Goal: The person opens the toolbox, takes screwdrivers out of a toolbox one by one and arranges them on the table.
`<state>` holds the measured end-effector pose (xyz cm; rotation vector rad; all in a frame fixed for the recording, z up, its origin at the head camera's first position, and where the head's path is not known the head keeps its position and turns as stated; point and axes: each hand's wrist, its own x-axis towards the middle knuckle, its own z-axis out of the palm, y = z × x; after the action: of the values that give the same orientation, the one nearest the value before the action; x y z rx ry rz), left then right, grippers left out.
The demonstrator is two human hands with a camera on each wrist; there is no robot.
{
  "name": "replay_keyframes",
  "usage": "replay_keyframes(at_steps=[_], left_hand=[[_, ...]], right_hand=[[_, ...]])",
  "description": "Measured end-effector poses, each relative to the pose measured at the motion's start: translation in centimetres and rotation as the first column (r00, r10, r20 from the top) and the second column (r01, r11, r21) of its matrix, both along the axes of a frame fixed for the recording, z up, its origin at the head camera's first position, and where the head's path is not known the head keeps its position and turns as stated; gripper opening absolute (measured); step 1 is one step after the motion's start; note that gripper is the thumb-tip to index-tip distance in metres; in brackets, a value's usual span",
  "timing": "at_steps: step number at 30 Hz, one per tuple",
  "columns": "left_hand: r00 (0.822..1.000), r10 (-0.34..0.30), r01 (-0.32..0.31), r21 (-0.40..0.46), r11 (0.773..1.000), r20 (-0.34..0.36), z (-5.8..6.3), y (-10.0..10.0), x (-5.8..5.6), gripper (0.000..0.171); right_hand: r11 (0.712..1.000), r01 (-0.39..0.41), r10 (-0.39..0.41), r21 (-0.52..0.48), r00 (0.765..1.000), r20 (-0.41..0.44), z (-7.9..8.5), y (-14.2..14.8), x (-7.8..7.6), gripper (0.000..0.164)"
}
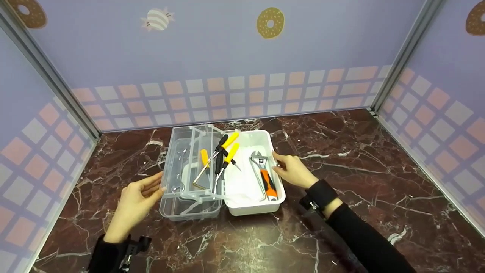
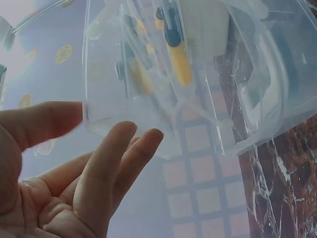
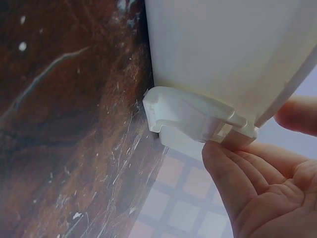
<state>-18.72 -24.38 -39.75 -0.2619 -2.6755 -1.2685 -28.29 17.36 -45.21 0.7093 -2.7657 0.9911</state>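
A toolbox stands unfolded, its white base (image 1: pixel 242 210) on the right and its clear plastic lid (image 1: pixel 180 132) on the left. My left hand (image 1: pixel 132 204) holds the lid's left edge between thumb and fingers. On the other side, my right hand (image 1: pixel 295 172) pinches the base's rim beside a white latch (image 3: pixel 188 111). Inside the base lie an adjustable wrench (image 1: pixel 268 184) with an orange and black handle and a long hex key (image 1: pixel 257 178). Several yellow and black screwdrivers (image 1: pixel 232 153) lie across the middle. Through the clear plastic shows a silver wrench (image 1: pixel 178 187).
Dark red marbled tabletop (image 1: pixel 360 170) surrounds the box. Lilac panels with pink and white squares (image 1: pixel 257 94) rise at the back and both sides, joined by grey metal posts (image 1: pixel 401 49). Thin clear hinge arms (image 1: pixel 195 204) link the lid side to the base.
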Motion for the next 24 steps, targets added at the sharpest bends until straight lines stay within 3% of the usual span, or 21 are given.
replay_keyframes(at_steps=[16,24], left_hand=[[1.0,-0.006,0.006,0.004,1.0,-0.004,-0.01,-0.35,-0.01,0.041],[1.0,-0.015,0.015,0.036,0.999,0.011,-0.31,-0.21,-0.27,0.041]], right_hand=[[1.0,-0.017,0.017,0.01,1.0,-0.005,0.06,-0.17,0.04,0.05],[0.998,-0.017,0.015,0.054,0.999,0.036,0.47,0.1,-0.04,0.052]])
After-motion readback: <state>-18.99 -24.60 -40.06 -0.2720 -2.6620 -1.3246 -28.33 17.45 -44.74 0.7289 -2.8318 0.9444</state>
